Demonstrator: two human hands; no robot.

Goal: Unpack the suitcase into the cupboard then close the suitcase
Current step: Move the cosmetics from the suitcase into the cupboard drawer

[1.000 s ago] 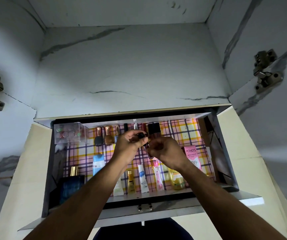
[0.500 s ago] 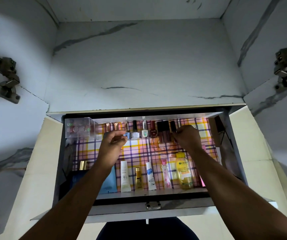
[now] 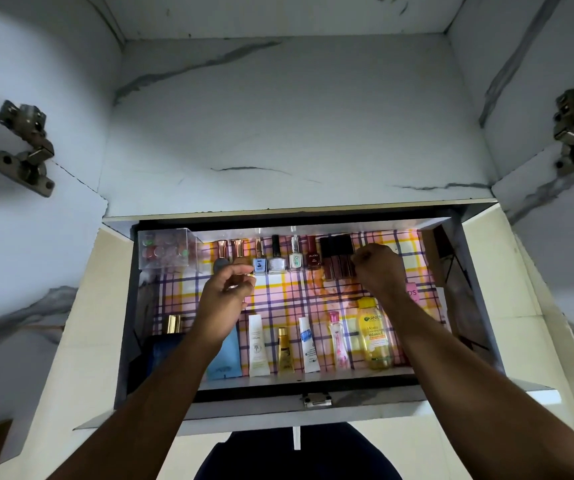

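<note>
Pinching a small gold-capped bottle point(image 3: 244, 278) between thumb and fingertips, the left hand point(image 3: 225, 301) hovers over the checked lining point(image 3: 278, 296) at about 10 o'clock in the open suitcase point(image 3: 479, 306); the right hand point(image 3: 377, 268), at about 1 o'clock, is curled into a fist against the dark lipstick tubes point(image 3: 337, 258), and whether it grips one cannot be told. Nearest, at 6 o'clock, sits the metal latch point(image 3: 316, 400) on the suitcase's front rim. Just beyond it lies a row of tubes and bottles, among them a blue sachet point(image 3: 225, 358) and a yellow Garnier bottle point(image 3: 374, 334). Farther in, nail polish bottles point(image 3: 277, 259) line the back edge, with a clear plastic box point(image 3: 168, 251) at 11 o'clock. Beyond, at 12 o'clock, the grey marbled cupboard point(image 3: 289, 126) stands open, a hinge point(image 3: 27, 147) on either side.
</note>
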